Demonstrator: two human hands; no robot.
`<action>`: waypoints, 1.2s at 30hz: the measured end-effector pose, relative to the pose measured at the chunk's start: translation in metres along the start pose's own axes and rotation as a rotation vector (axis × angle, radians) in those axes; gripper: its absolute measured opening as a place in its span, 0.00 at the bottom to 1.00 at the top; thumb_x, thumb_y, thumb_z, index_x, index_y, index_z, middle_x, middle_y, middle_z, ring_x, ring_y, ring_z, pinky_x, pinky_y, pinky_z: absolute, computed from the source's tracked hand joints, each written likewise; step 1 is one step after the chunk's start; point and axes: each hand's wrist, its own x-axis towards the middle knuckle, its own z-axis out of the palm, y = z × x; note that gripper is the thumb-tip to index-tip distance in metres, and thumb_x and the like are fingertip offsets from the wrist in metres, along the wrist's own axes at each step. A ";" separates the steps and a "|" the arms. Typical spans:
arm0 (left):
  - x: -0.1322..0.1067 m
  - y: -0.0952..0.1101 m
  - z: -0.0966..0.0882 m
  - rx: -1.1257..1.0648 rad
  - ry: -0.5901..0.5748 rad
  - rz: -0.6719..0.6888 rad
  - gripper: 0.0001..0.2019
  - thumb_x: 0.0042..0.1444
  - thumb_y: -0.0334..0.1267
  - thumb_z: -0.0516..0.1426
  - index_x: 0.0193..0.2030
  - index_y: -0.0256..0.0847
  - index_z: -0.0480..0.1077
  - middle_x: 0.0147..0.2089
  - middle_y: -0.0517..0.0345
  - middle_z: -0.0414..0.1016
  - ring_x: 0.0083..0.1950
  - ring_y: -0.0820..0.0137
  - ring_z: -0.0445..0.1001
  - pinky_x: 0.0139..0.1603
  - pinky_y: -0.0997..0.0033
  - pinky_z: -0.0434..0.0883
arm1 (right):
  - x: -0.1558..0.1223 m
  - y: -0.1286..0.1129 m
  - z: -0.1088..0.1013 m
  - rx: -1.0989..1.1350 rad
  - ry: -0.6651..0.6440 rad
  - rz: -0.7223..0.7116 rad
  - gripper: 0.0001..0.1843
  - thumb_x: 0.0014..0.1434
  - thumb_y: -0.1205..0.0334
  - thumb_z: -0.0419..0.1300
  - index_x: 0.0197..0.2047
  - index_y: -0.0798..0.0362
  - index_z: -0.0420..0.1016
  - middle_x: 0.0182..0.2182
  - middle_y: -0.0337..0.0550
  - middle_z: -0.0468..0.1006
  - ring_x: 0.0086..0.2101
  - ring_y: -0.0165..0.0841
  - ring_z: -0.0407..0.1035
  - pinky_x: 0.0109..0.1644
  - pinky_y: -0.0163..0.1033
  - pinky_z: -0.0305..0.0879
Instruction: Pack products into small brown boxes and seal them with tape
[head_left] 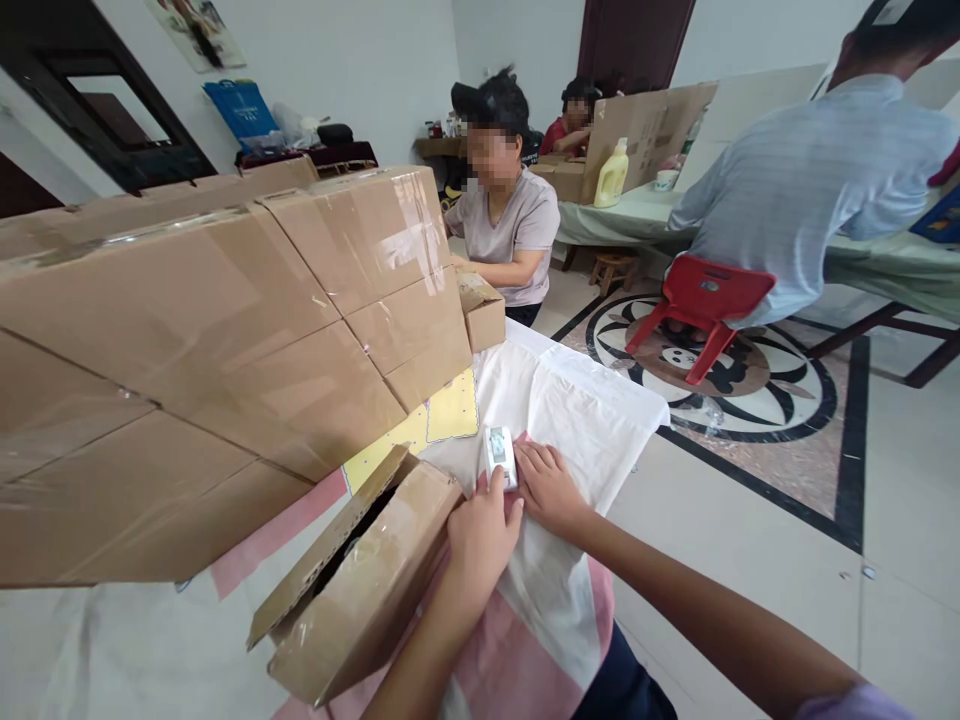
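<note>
My left hand (480,535) and my right hand (551,490) meet over a small white device (500,455) that lies on the white cloth (585,400) covering the table. The left thumb and fingers pinch the device's near end. The fingers of my right hand rest curled against its right side. An open cardboard box (360,580) lies just left of my left hand, its flap up.
A tall stack of taped cardboard boxes (225,330) fills the left half. A yellow sheet (450,410) lies under them. A seated person (502,220) works across the table. Another person (810,180) sits on a red chair (705,300) at a far table with a yellow bottle (613,175).
</note>
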 end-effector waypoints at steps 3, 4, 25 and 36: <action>0.002 0.000 0.004 -0.007 0.011 -0.004 0.25 0.69 0.45 0.49 0.70 0.44 0.57 0.49 0.46 0.81 0.44 0.57 0.81 0.38 0.65 0.72 | 0.000 0.001 0.001 -0.005 -0.002 -0.007 0.30 0.67 0.63 0.48 0.70 0.62 0.59 0.66 0.57 0.67 0.64 0.49 0.56 0.69 0.57 0.47; 0.003 0.000 0.006 -0.008 0.013 -0.005 0.27 0.69 0.45 0.49 0.72 0.44 0.54 0.52 0.45 0.80 0.45 0.58 0.81 0.38 0.65 0.72 | 0.000 0.001 0.002 -0.007 -0.001 -0.010 0.30 0.67 0.63 0.48 0.70 0.62 0.59 0.66 0.57 0.67 0.64 0.49 0.56 0.69 0.57 0.47; 0.011 -0.004 0.022 -0.167 0.019 -0.073 0.25 0.67 0.42 0.51 0.71 0.48 0.58 0.56 0.52 0.80 0.47 0.59 0.82 0.39 0.66 0.72 | -0.001 0.002 0.000 0.025 -0.003 -0.002 0.32 0.67 0.63 0.49 0.71 0.63 0.58 0.66 0.58 0.66 0.65 0.51 0.54 0.70 0.58 0.45; 0.015 -0.012 0.036 -0.674 0.068 -0.157 0.23 0.63 0.48 0.55 0.62 0.42 0.63 0.28 0.60 0.74 0.31 0.65 0.74 0.32 0.70 0.63 | -0.001 0.004 -0.002 0.182 0.000 0.018 0.35 0.62 0.63 0.53 0.72 0.62 0.56 0.66 0.58 0.65 0.65 0.52 0.55 0.71 0.61 0.44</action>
